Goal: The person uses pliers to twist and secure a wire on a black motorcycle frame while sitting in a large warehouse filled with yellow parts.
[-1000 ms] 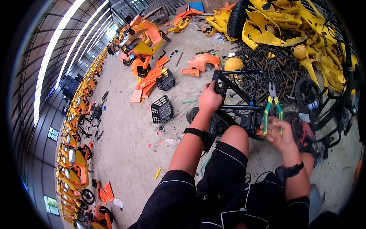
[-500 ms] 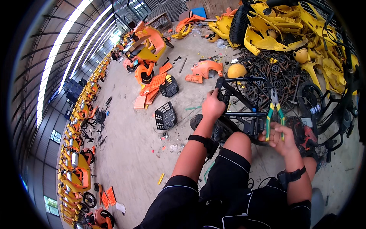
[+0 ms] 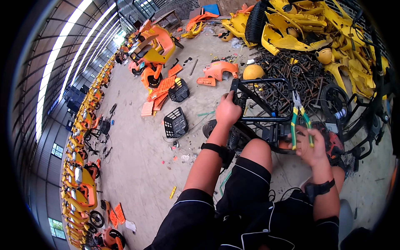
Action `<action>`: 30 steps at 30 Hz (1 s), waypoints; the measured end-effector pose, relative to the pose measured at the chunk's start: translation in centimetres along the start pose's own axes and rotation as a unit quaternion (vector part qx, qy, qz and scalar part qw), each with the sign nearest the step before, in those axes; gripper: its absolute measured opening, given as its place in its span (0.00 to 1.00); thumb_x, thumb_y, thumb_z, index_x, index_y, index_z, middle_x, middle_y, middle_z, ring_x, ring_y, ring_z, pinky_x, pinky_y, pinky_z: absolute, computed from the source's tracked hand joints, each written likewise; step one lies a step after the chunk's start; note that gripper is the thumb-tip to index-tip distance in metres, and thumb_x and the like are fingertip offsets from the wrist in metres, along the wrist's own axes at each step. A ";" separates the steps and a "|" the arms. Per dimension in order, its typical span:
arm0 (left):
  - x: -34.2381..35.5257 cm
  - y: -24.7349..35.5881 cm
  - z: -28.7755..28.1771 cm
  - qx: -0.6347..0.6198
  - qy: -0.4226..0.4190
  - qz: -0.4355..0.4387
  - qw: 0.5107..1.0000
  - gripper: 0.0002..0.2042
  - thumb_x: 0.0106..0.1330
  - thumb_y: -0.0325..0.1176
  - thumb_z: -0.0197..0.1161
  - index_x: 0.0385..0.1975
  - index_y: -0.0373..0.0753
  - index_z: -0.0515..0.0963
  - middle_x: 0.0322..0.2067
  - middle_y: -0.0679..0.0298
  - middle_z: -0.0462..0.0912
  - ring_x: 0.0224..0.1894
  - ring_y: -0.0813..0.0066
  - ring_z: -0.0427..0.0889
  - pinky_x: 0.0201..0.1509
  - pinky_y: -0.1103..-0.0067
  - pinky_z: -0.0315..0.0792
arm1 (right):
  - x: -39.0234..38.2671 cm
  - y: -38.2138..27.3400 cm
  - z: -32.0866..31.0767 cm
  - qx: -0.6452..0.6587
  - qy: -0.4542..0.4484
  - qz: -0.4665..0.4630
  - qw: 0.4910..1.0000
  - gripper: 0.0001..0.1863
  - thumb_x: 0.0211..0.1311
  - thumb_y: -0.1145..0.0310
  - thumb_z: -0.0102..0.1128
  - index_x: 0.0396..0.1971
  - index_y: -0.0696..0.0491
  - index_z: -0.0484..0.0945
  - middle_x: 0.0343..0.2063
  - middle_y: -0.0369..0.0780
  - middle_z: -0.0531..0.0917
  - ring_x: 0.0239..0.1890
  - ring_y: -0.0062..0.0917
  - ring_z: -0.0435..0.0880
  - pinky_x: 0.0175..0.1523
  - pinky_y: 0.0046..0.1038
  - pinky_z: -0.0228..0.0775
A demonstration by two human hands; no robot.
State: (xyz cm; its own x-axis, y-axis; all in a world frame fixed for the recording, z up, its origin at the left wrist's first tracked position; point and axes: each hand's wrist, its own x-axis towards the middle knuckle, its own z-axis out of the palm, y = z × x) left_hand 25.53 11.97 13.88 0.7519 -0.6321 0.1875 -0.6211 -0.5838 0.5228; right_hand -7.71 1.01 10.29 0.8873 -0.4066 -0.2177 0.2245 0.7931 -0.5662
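On a concrete workshop floor (image 3: 137, 166), the left hand (image 3: 227, 111) grips a black metal frame (image 3: 266, 121) while the right hand (image 3: 310, 146) clasps green-handled pliers (image 3: 300, 118) nosed at its rail, apparently poised for a careful cut.

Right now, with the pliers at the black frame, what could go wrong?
The pliers work close to the right hand and a bare knee; a slip might nick skin. The left hand alone steadies the black frame, so it could twist or tip. Scrap metal heaped just behind might snag or scratch a hand.
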 end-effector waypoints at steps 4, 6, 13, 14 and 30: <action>0.2 -0.3 0.1 0.006 0.005 0.010 1.000 0.33 0.53 0.29 0.56 0.66 0.44 0.73 0.64 0.53 0.74 0.60 0.50 0.78 0.63 0.64 0.72 | -0.6 -1.0 -1.1 -0.024 0.032 0.000 0.999 0.29 0.69 0.47 0.46 0.61 0.51 0.70 0.51 0.49 0.83 0.40 0.44 0.89 0.25 0.24 0.70; 0.4 -0.8 0.3 0.004 0.010 0.023 1.000 0.31 0.56 0.30 0.57 0.66 0.43 0.73 0.64 0.53 0.74 0.58 0.47 0.79 0.62 0.63 0.74 | -0.9 -1.2 -1.2 -0.037 0.066 -0.007 0.997 0.29 0.70 0.48 0.48 0.63 0.52 0.68 0.50 0.48 0.83 0.40 0.43 0.90 0.23 0.24 0.70; 0.5 -0.8 0.6 -0.003 0.008 0.025 1.000 0.31 0.57 0.31 0.57 0.66 0.43 0.72 0.65 0.52 0.73 0.57 0.46 0.80 0.61 0.61 0.74 | -0.4 0.0 -2.0 -0.095 0.106 -0.084 0.986 0.28 0.72 0.53 0.52 0.65 0.54 0.66 0.50 0.48 0.81 0.38 0.42 0.90 0.20 0.23 0.72; 0.5 -0.9 0.6 -0.004 0.007 0.024 1.000 0.31 0.57 0.31 0.57 0.66 0.43 0.72 0.65 0.52 0.73 0.57 0.45 0.80 0.61 0.61 0.74 | -0.3 0.1 -1.9 -0.098 0.106 -0.087 0.986 0.28 0.72 0.53 0.52 0.65 0.54 0.66 0.50 0.48 0.81 0.38 0.42 0.90 0.20 0.23 0.72; 0.4 -0.5 0.3 -0.003 0.000 0.014 1.000 0.30 0.58 0.32 0.57 0.66 0.43 0.72 0.65 0.53 0.73 0.59 0.48 0.79 0.62 0.62 0.73 | 0.1 0.3 -1.7 -0.158 0.137 -0.130 0.969 0.25 0.71 0.59 0.54 0.64 0.55 0.67 0.48 0.44 0.82 0.37 0.33 0.88 0.23 0.21 0.71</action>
State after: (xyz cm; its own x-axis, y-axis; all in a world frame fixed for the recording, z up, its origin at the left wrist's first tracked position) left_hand 26.09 11.83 13.42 0.7349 -0.6473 0.2023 -0.6399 -0.5631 0.5229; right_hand -8.26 0.42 8.71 0.6668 -0.7141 -0.2131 0.2539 0.4865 -0.8360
